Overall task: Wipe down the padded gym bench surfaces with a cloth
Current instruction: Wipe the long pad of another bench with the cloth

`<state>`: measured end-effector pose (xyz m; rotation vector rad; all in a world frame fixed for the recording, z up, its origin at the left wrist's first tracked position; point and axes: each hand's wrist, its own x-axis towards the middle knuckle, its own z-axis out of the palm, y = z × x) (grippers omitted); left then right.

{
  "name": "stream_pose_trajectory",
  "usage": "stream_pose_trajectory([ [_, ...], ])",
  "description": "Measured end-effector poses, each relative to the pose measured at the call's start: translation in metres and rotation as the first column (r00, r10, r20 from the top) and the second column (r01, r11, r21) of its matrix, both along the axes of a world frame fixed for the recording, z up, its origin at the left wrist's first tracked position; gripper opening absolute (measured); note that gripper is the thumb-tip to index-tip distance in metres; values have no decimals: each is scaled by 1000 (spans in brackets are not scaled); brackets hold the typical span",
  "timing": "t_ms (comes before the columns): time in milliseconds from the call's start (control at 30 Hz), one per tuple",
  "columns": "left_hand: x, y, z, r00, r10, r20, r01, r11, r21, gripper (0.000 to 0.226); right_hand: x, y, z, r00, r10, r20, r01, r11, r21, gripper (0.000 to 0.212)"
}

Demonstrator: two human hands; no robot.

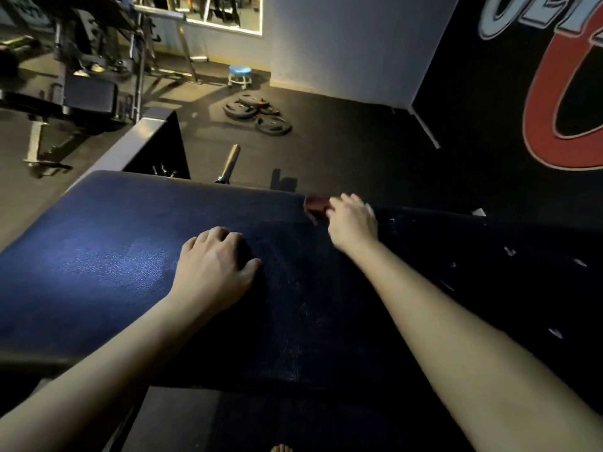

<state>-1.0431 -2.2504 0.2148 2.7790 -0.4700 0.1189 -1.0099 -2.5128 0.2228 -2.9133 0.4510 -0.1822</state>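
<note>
Both hands are working on the blue pad [98, 256]: the left hand [212, 259] is resting near its middle, fingers loosely bent and holding nothing, probably bracing the body for the reach. The right hand [352, 220] is stretching over the reddish cloth [315, 207] lying at the pad's far edge. Blur is hiding whether its fingers are pinching the cloth or pressing flat.

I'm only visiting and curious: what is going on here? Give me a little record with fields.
Place: gym with a dark floor
Surface: blue padded bench
Bracing: left hand rests on the pad, fingers loosely curled
Wiping: right hand lies on a reddish cloth at the pad's far edge; its grip is blurred
Beyond: weight plates, barbell end, blue stool
</note>
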Motion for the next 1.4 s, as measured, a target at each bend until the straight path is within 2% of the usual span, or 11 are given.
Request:
stream_pose_trajectory([
  [67, 0, 1, 2, 1000, 6, -11, -6, 1000, -20, 52, 27, 11, -2, 1000, -10, 0, 10, 999, 49, 38],
  [167, -2, 9, 6, 1000, -20, -11, 19, 996, -90, 36, -28, 53, -2, 963, 253, 98, -260, 963, 71, 33],
  [300, -11, 22, 5, 998, -54, 14, 55, 988, -141, 45, -185, 72, -1, 751, 658, 51, -657, 739, 147, 45],
  [367, -16, 23, 4, 996, -89, 14, 90, 988, -124, 45, -198, 47, -1, 712, 702, 13, -701, 710, 66, 45],
  [467, -25, 22, 7, 991, -134, 15, 135, 986, -94, 44, -134, 3, 4, 925, 368, 94, -366, 930, -45, 39],
  [567, -34, 22, 4, 992, -122, 29, 124, 988, -96, 41, -75, 3, 7, 997, 40, 72, -49, 991, 123, 38],
  [800, -50, 48, -1, 992, -86, 96, 97, 988, -118, 34, -197, 100, -5, 807, 577, 126, -590, 799, 115, 41],
  [933, -74, 68, -3, 983, -115, 140, 124, 991, -51, 40, -192, 37, -9, 964, 232, 131, -240, 970, 44, 42],
  [1067, -104, 83, -6, 971, -108, 214, 134, 985, -110, 32, -104, 58, -3, 992, -52, 118, 40, 994, 105, 42],
  [1233, -135, 105, -18, 941, -15, 337, 84, 978, -191, 13, -26, 161, 1, 963, 247, 111, -265, 944, 196, 42],
  [1400, -148, 125, -26, 924, 152, 351, -71, 970, -234, 16, -135, 199, -4, 645, 758, 103, -764, 631, 135, 41],
])
